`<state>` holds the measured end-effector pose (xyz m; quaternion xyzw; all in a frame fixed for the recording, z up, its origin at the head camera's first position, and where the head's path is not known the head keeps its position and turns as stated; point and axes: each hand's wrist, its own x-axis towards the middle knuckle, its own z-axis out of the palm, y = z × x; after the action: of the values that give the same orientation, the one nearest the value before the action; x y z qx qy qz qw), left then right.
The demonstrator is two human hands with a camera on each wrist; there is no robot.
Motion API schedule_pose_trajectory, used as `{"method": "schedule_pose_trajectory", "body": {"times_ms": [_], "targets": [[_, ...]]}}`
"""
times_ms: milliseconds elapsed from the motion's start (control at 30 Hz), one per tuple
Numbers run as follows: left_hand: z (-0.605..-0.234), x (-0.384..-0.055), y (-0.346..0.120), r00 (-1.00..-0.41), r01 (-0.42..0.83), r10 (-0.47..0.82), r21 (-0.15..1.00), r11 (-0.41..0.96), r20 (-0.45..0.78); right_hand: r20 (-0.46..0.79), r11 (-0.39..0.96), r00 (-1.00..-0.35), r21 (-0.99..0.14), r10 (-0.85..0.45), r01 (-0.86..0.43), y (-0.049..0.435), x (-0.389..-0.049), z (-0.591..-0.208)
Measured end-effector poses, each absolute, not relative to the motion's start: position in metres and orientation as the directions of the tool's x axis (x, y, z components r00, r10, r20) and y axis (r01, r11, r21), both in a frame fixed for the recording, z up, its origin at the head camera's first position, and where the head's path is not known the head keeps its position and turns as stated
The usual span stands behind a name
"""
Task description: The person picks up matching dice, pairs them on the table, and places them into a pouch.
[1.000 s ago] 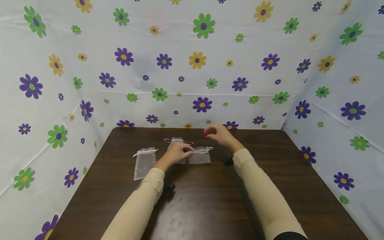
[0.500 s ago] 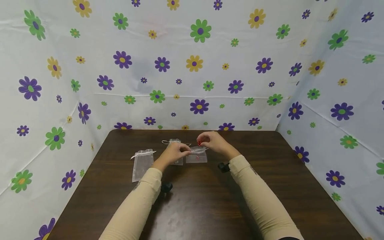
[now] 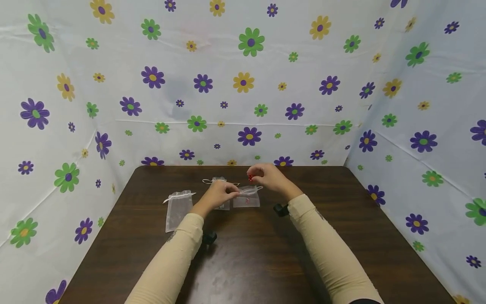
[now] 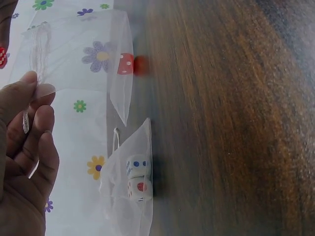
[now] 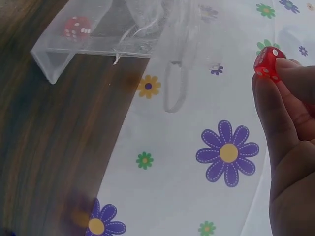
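Observation:
My left hand (image 3: 218,194) pinches the gathered top of a sheer white drawstring bag (image 3: 242,202) between thumb and finger. Through its mesh a red die with white dots (image 4: 125,64) shows at the bottom. Another red die (image 5: 268,63) sits between the thumb and fingertips of my right hand (image 3: 270,177), held just above the bag's top. A loop of drawstring (image 5: 175,88) hangs from the bag on the right hand's side. Beside it, partly behind my left hand, a second sheer bag (image 4: 123,211) contains white dice (image 4: 138,169).
A third sheer bag (image 3: 179,213) lies flat on the left of the dark wooden table (image 3: 258,261), its white cord spread across the top. A flower-printed white cloth (image 3: 212,93) rises behind the table's far edge and along both sides.
My right hand has brought its die leftward and down close to the bag's top, then lifted it slightly. The left hand keeps its pinch on the bag. The head view has shifted a little.

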<state>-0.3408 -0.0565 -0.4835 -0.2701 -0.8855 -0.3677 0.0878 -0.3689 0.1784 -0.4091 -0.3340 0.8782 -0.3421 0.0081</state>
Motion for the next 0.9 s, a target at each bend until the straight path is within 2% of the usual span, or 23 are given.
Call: {"method": "schedule_pose_trajectory", "body": {"times_ms": [367, 567, 767, 900], "targets": [[-0.476, -0.337, -0.056, -0.82, 0.57, 0.423, 0.611, 0.549, 0.386, 0.23, 0.551, -0.721, -0.508, -0.654, -0.662, 0.18, -0.364, -0.422], [-0.472, -0.335, -0.057, -0.831, 0.555, 0.402, 0.623, 0.551, 0.384, 0.179, 0.566, -0.733, -0.526, -0.656, -0.635, 0.181, -0.363, -0.435], [-0.47, -0.337, -0.059, -0.802, 0.597, 0.393, 0.58, 0.555, 0.45, 0.143, 0.547, -0.7, -0.524, -0.7, -0.653, 0.18, -0.371, -0.452], [-0.46, -0.338, -0.065, -0.794, 0.606, 0.389, 0.565, 0.56, 0.467, 0.121, 0.59, -0.725, -0.497, -0.679, -0.636, 0.18, -0.371, -0.448]]}}
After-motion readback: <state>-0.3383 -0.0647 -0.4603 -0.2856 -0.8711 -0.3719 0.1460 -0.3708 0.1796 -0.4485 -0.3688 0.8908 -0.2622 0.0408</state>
